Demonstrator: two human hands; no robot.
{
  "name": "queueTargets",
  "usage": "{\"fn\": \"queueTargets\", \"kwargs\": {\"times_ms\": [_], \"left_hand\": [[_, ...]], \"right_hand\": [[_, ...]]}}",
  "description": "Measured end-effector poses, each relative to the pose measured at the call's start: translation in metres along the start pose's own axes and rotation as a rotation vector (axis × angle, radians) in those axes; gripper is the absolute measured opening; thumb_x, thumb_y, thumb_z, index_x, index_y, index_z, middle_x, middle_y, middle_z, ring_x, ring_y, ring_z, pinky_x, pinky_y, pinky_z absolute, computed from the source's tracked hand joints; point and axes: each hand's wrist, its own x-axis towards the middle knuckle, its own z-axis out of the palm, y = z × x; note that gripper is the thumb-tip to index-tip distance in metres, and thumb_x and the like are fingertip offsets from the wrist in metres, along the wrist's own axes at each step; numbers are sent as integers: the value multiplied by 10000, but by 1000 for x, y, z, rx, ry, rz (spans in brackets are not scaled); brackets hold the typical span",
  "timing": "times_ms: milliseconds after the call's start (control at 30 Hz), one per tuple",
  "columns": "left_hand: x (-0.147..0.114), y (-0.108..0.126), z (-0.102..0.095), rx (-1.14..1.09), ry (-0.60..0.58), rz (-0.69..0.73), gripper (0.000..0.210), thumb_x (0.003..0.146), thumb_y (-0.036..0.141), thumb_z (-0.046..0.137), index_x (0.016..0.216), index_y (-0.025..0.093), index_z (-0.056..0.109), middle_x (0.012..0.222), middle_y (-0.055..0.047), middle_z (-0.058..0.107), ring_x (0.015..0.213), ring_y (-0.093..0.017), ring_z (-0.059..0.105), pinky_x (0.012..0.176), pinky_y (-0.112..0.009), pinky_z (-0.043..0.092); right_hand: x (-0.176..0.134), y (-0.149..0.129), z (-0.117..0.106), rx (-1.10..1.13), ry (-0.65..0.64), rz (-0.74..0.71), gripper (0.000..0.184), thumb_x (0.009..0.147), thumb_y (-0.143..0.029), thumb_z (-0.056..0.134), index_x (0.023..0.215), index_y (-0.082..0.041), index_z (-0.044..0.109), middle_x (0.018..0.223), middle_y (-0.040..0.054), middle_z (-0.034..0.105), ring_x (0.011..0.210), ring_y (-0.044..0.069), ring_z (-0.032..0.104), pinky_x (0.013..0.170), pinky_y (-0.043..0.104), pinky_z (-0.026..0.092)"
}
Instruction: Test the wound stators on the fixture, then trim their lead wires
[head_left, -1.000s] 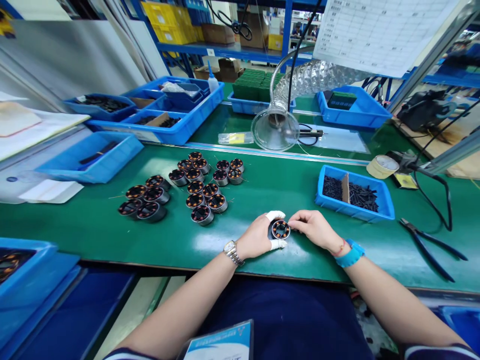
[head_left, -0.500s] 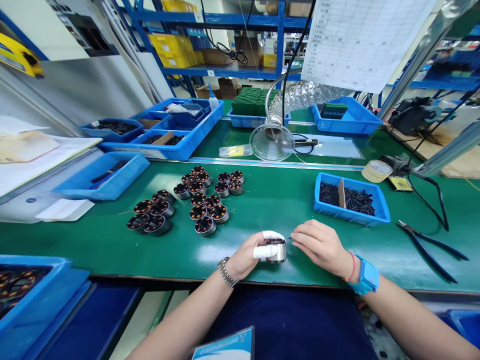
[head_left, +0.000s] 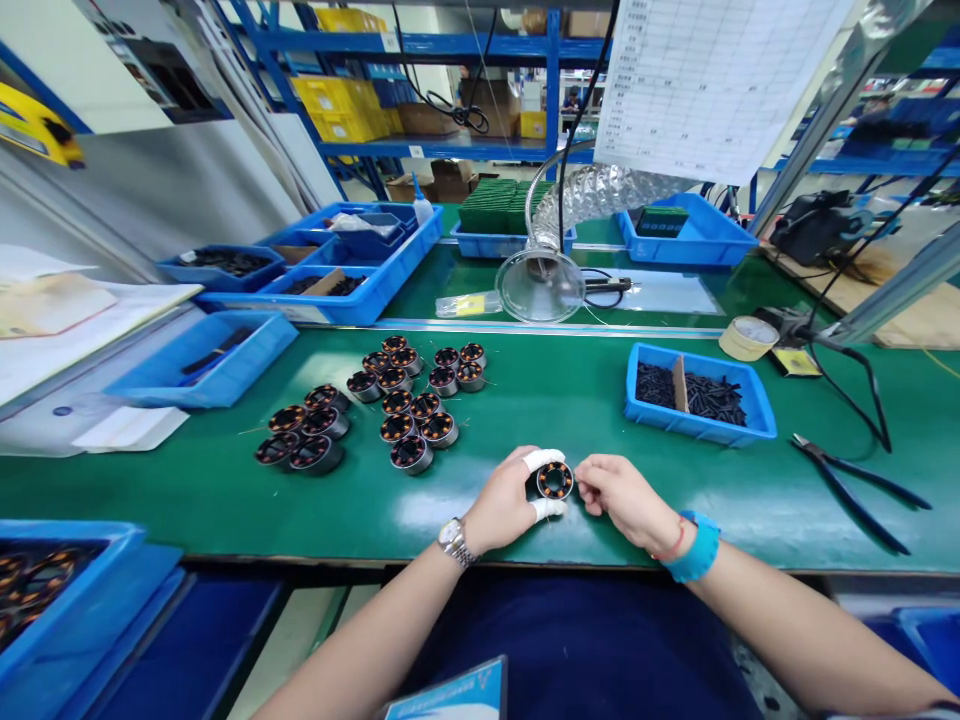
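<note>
My left hand (head_left: 504, 508), with white finger covers on its thumb and a finger, grips a motor stator (head_left: 555, 493) by its rim. The stator is a metal ring with copper windings, and its open face is turned up towards me. Close against its right edge is my right hand (head_left: 624, 498), fingers pinched together. Whatever lies in that pinch is too small to make out. Several similar stators (head_left: 411, 453) stand in clusters to the left on the green bench (head_left: 525, 410).
A blue divided bin (head_left: 697, 432) of short black tubes stands at the right, with cutting pliers (head_left: 847, 480) beyond it. A clear funnel hood (head_left: 540, 285) hangs at the back. Blue trays (head_left: 202, 370) line the left side, and a tape roll (head_left: 748, 338) sits back right.
My left hand has tipped the stator so its wound face shows instead of its metal side. My right hand has moved slightly left and down, closer to the stator, with its fingers more curled.
</note>
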Motion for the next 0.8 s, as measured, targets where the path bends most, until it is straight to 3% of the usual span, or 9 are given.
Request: {"fn": "queueTargets", "kwargs": {"times_ms": [67,167,233,333,433,600,700,800], "left_hand": [[2,-5,2,31,-20,13,522,623,330,733,1102,226,555,1048,-65,573,987,-210,523,890,-379,417],[2,-9,2,45,-49,26,538,617,362,735,1105,215,563,1062,-76,576,1005,-214,515,910,-384,407],[3,-9,1,51,-57,27,548,619,391,728,1107,202,567,1067,-83,577,1013,-215,511,925,-383,396],[3,-9,1,52,-59,21,562,624,406,721,1117,189,565,1073,-93,575,1020,-215,511,937,-380,388],[3,-9,1,50,-55,18,561,622,395,724,1123,199,564,1078,-92,575,1025,-219,512,939,-389,387],[3,-10,1,59,-49,7,554,624,402,721,1119,202,572,1089,-97,582,1040,-227,513,965,-407,363],[5,-9,2,60,-65,22,527,637,404,712,1107,209,576,1088,-86,605,1057,-221,519,1028,-426,282],[7,-7,1,70,-95,13,535,634,408,713,1110,208,572,1103,-76,615,1096,-221,509,1064,-438,217]], "right_hand": [[1,3,1,-68,53,-44,175,760,-271,470,618,-169,472,514,-30,452,438,81,384,409,208,305],[-5,5,-1,-368,147,-328,170,785,-247,484,642,-171,534,589,-4,524,539,108,452,517,237,367],[-11,6,-4,-495,157,-492,159,815,-220,467,707,-178,575,654,13,559,598,125,485,586,261,392],[-17,7,-6,-525,113,-628,170,838,-185,450,899,-190,608,815,48,610,732,155,540,685,292,429],[-21,8,-6,-466,85,-612,218,847,-173,446,986,-208,610,870,54,615,790,167,552,730,309,446],[-33,10,12,-336,103,-427,227,866,-213,420,999,-210,604,767,33,561,713,155,527,654,287,454],[-45,16,27,-297,128,-422,307,862,-198,409,1153,-196,506,777,33,525,678,145,493,642,283,455],[-50,20,28,-348,100,-465,451,843,-159,417,1291,-177,365,791,33,511,666,139,482,651,292,461]]}}
